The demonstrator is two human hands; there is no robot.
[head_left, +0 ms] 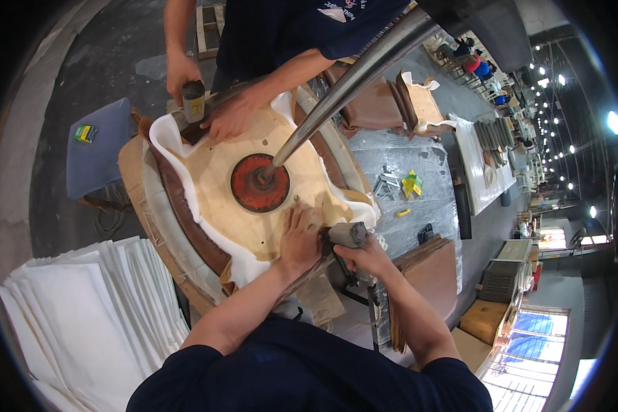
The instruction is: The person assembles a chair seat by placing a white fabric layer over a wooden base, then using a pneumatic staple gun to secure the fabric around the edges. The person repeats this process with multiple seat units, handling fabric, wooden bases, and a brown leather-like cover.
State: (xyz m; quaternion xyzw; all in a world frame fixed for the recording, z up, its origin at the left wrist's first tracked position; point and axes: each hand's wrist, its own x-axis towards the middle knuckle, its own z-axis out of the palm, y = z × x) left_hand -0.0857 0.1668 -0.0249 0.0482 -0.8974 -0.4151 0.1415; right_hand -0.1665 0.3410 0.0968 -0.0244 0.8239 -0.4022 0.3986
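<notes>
The red disc (247, 197), a round, worn plate at the foot of the smooth steel rod (350, 93), sits on the pale wooden panel (216, 182) and appears to press it down to hold it steady. The panel, flat and curved in outline, extends around the disc on all sides. On the wearer's side of the disc, the left hand (302, 237) rests on the panel, fingers extended and gripping nothing, apparently to brace the edge. Just right of it, the right hand (365, 257) has its fingers closed around the grey handheld tool (349, 235), probably for control near the border; whether the tool's nose makes contact cannot be told. Beyond the disc, a co-worker's hand (180, 74) grips a similar tool (193, 103); the co-worker's other hand (232, 118) lies at the panel, likely as a second brace. Left of the disc, soft white padding (187, 196) curls past the panel edge; outside it runs a leather-like brown cover (204, 242). Right of the disc, well apart, a film-covered table (429, 213) carries a yellow-green box (412, 183).
</notes>
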